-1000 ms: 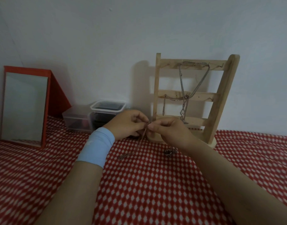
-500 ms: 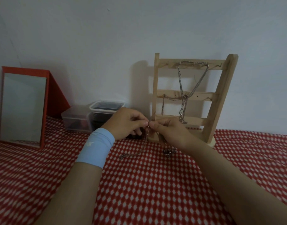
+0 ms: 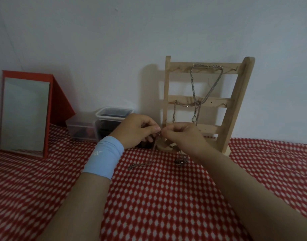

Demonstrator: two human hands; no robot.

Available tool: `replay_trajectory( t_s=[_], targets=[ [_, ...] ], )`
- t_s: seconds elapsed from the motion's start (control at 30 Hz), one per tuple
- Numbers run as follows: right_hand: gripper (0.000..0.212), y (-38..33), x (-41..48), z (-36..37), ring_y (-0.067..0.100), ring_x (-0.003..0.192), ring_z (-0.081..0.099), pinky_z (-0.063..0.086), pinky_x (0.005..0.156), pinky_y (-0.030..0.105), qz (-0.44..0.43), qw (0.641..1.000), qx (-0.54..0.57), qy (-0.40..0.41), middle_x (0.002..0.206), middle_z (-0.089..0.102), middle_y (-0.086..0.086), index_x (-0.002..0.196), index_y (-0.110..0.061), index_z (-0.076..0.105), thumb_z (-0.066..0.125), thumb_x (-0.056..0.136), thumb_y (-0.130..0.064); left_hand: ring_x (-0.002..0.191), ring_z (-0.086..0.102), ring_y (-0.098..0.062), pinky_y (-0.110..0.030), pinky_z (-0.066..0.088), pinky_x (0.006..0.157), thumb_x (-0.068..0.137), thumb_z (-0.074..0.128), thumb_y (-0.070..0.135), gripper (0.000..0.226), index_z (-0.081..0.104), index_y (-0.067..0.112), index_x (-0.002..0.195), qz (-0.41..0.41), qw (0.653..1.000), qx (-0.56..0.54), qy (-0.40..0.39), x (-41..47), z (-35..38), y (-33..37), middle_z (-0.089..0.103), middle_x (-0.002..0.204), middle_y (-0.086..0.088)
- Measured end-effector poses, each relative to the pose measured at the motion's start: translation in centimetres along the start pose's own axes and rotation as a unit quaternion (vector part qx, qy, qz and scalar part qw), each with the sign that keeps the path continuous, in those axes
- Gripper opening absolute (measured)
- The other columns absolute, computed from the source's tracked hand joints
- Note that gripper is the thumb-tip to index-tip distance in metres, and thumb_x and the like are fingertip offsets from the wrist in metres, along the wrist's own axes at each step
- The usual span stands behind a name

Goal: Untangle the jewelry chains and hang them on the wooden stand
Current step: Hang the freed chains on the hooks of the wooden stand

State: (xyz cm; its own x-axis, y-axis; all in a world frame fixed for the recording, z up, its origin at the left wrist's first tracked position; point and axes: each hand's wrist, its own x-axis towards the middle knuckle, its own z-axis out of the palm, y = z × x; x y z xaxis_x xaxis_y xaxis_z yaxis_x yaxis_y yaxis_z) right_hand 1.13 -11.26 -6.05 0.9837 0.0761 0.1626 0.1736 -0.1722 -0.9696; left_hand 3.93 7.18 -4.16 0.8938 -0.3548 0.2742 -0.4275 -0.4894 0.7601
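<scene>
A thin chain (image 3: 145, 162) hangs from between my fingertips down onto the red checked cloth. My left hand (image 3: 137, 131), with a light blue wristband, and my right hand (image 3: 182, 136) meet in front of the wooden stand (image 3: 234, 105), and both pinch the chain's top end. A small heap of tangled chain (image 3: 181, 160) lies on the cloth under my right wrist. On the stand a long silver chain (image 3: 194, 91) hangs from the top rail, and a shorter chain (image 3: 175, 110) hangs from the second rail.
A red-framed mirror (image 3: 26, 113) leans at the left. Two clear plastic boxes (image 3: 112, 117) stand by the wall behind my left hand. Red and white checked cloth (image 3: 158, 197) covers the table. A plain wall stands close behind the stand.
Both hands have stayed together at the chain's top end, with only slight finger shifts. The hanging chain swung a little.
</scene>
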Motion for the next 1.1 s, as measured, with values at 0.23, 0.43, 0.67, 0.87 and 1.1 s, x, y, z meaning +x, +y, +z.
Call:
replay_trajectory(
  t_s=[0.23, 0.43, 0.67, 0.87, 1.1],
  targets=[
    [0.011, 0.4, 0.4, -0.2, 0.021, 0.067, 0.066, 0.048, 0.045, 0.025, 0.041, 0.999, -0.011, 0.008, 0.080, 0.075, 0.017, 0.079, -0.002, 0.078, 0.074, 0.088, -0.007, 0.070, 0.062, -0.004, -0.022, 0.053, 0.074, 0.099, 0.054, 0.028, 0.018, 0.070, 0.019, 0.094, -0.033, 0.994, 0.078, -0.068, 0.1, 0.5, 0.1, 0.068, 0.081, 0.010],
    [0.014, 0.8, 0.4, -0.2, 0.012, 0.063, 0.061, 0.050, 0.054, 0.020, 0.031, 0.997, -0.064, -0.005, 0.070, 0.071, 0.010, 0.082, 0.001, 0.076, 0.070, 0.089, -0.009, 0.072, 0.060, 0.005, -0.017, 0.047, 0.073, 0.093, 0.063, 0.027, 0.012, 0.071, 0.023, 0.086, 0.005, 0.992, 0.120, -0.034, 0.1, 0.5, -0.1, 0.068, 0.080, 0.015],
    [0.018, 0.2, 0.2, -0.7, 0.011, 0.061, 0.068, 0.057, 0.060, 0.021, 0.062, 0.998, -0.017, -0.018, 0.086, 0.077, 0.018, 0.091, 0.005, 0.077, 0.067, 0.094, -0.010, 0.073, 0.069, -0.006, -0.019, 0.056, 0.077, 0.089, 0.070, 0.019, 0.008, 0.074, 0.026, 0.091, 0.020, 0.999, 0.027, -0.015, -0.2, 1.0, -0.3, 0.074, 0.079, 0.007],
    [0.018, 0.0, 0.3, -0.6, 0.015, 0.057, 0.065, 0.055, 0.055, 0.026, 0.098, 0.995, 0.022, -0.012, 0.083, 0.078, 0.010, 0.094, -0.003, 0.077, 0.068, 0.095, -0.019, 0.073, 0.065, 0.007, -0.008, 0.049, 0.073, 0.085, 0.074, 0.025, 0.007, 0.078, 0.028, 0.090, 0.021, 0.998, 0.058, 0.023, -0.4, 0.9, 0.0, 0.071, 0.074, 0.021],
    [0.018, 0.1, 0.1, -0.2, 0.013, 0.050, 0.062, 0.053, 0.052, 0.027, 0.038, 0.999, -0.033, 0.006, 0.080, 0.076, 0.020, 0.082, 0.002, 0.076, 0.066, 0.093, -0.009, 0.077, 0.066, 0.003, -0.012, 0.050, 0.075, 0.081, 0.072, 0.021, 0.008, 0.076, 0.024, 0.087, -0.033, 0.998, 0.055, 0.017, 0.1, 1.9, -0.5, 0.073, 0.082, 0.013]
  ],
)
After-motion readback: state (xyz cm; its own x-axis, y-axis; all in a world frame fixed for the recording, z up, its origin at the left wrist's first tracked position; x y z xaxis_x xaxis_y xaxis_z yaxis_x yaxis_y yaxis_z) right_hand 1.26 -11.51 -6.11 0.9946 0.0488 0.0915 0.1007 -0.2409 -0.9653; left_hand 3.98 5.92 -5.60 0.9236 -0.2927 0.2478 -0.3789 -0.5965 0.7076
